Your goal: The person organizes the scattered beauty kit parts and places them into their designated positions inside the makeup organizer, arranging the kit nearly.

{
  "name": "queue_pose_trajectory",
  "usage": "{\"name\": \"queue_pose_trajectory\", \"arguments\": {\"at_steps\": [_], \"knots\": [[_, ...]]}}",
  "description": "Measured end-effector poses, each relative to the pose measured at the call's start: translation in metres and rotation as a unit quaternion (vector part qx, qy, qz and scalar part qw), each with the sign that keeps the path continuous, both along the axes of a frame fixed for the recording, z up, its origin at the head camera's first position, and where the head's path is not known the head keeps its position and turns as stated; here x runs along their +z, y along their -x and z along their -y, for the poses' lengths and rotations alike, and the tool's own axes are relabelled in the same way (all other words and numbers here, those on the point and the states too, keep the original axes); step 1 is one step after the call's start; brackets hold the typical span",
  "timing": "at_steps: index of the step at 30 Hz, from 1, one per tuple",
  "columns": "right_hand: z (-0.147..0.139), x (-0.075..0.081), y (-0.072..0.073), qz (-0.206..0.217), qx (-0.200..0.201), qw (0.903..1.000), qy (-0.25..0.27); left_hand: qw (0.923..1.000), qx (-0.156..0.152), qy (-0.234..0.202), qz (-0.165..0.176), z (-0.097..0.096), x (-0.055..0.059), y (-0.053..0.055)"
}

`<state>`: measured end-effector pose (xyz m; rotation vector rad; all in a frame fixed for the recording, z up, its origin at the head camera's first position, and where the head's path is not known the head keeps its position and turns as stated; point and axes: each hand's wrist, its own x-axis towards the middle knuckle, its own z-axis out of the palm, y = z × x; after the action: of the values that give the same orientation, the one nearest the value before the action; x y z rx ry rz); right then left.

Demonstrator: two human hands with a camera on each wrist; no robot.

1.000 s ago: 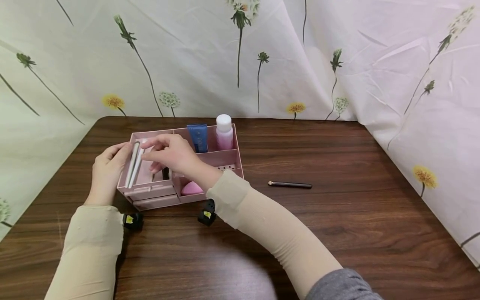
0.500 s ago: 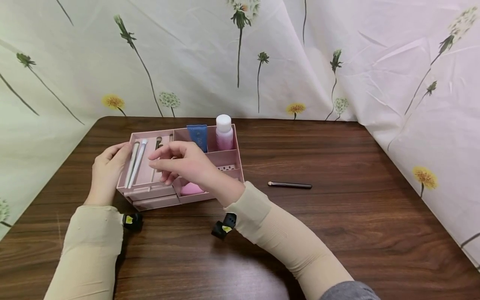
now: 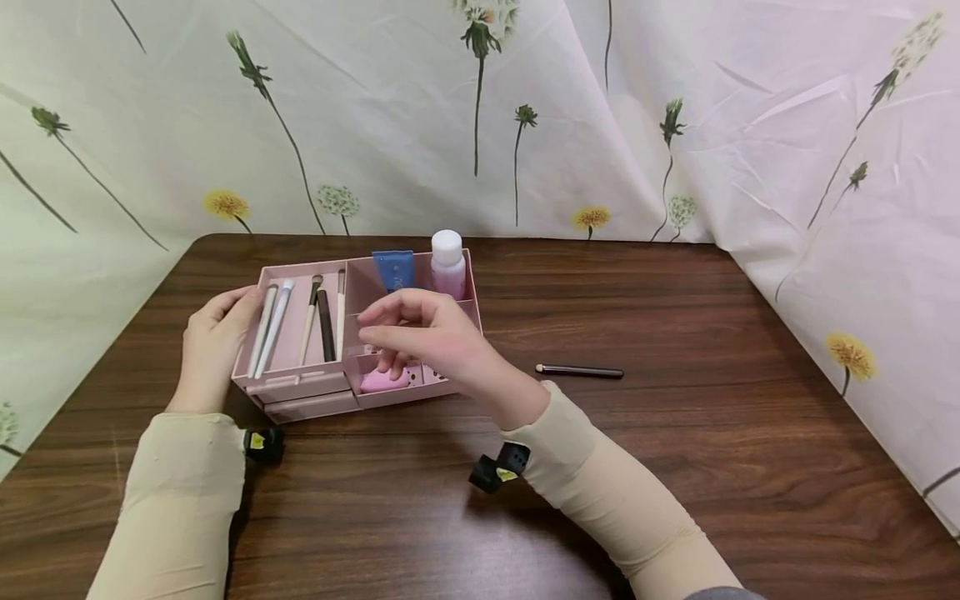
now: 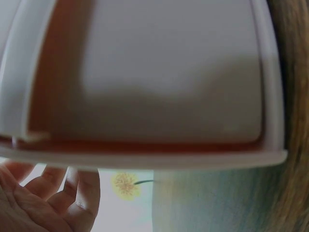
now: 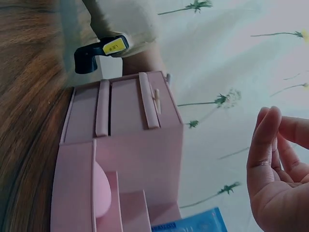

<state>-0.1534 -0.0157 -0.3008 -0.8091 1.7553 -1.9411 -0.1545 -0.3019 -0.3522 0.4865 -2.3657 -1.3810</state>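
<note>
A pink makeup organizer (image 3: 300,387) stands on the table. Its upper left tray holds several makeup brushes (image 3: 274,329), some light-handled and one black. My left hand (image 3: 212,346) rests against the organizer's left side, thumb near the rim; its fingers show past the wall in the left wrist view. My right hand (image 3: 438,337) hovers over the front right compartments, fingers loosely bent and holding nothing. Below it lies a pink makeup sponge (image 3: 384,379), partly covered by the fingers. Behind, a blue tube (image 3: 393,269) and a white-capped bottle (image 3: 448,267) stand in the rear compartments.
On the table to the right of the organizer lies a short black brush (image 3: 579,371) with a pale tip. Two drawers (image 5: 130,104) face the front of the organizer. A flowered cloth (image 3: 600,125) hangs behind the wooden table (image 3: 675,467).
My right hand has drawn back to the right from above the brush tray, uncovering the brushes. The left hand stays at the organizer's side.
</note>
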Motion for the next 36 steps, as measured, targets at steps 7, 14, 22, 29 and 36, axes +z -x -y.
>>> {"name": "queue_pose_trajectory", "arguments": {"at_steps": [7, 14, 22, 29, 36], "knots": [[-0.024, 0.0, -0.002, -0.036, -0.023, 0.999, 0.015, 1.0, 0.001, 0.001, 0.001, 0.0, 0.0, 0.0], [-0.04, -0.001, -0.004, -0.057, -0.03, 0.9979, 0.012, 1.0, 0.005, 0.001, 0.003, 0.0, 0.0, 0.0], [-0.055, -0.005, -0.003, -0.052, -0.044, 0.9976, 0.014, 1.0, 0.003, -0.001, -0.002, -0.001, 0.0, 0.001], [-0.063, -0.004, -0.001, -0.039, -0.056, 0.9973, 0.028, 1.0, 0.003, 0.0, -0.005, -0.001, 0.001, 0.0], [-0.067, -0.004, -0.001, -0.037, -0.057, 0.9975, 0.017, 1.0, 0.006, 0.003, 0.003, -0.001, 0.0, 0.001]]}}
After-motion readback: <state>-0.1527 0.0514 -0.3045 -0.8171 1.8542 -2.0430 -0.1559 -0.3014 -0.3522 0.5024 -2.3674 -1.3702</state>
